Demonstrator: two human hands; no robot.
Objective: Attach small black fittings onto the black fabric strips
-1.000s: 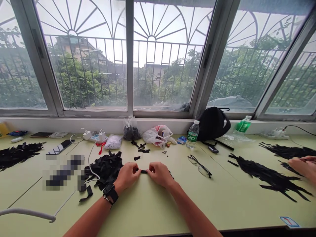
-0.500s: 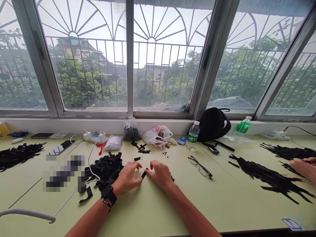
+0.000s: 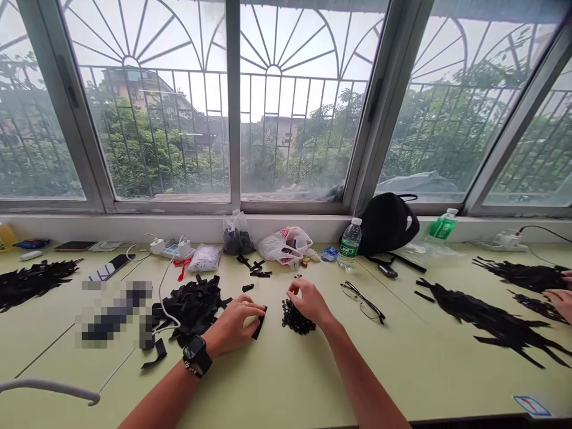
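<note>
My left hand (image 3: pixel 236 325), with a watch on its wrist, is closed on a short black fabric strip (image 3: pixel 259 325), thumb and fingers at the strip's left side. Left of it lies a heap of black fabric strips (image 3: pixel 190 307). My right hand (image 3: pixel 310 301) is over the far side of a pile of small black ring-like pieces (image 3: pixel 297 319). Its thumb and fingers are curled together in a pinch; what lies between the fingertips is too small to tell.
Glasses (image 3: pixel 364 301) lie to the right, with a water bottle (image 3: pixel 350 244) and black bag (image 3: pixel 385 226) behind. A white cable (image 3: pixel 167 298) crosses the left heap. Another person's hand (image 3: pixel 560 302) is at the far right by more black strips (image 3: pixel 482 319).
My right hand has left the strip and moved right to the pile of small black pieces, which now shows. My left hand keeps the strip in nearly the same place.
</note>
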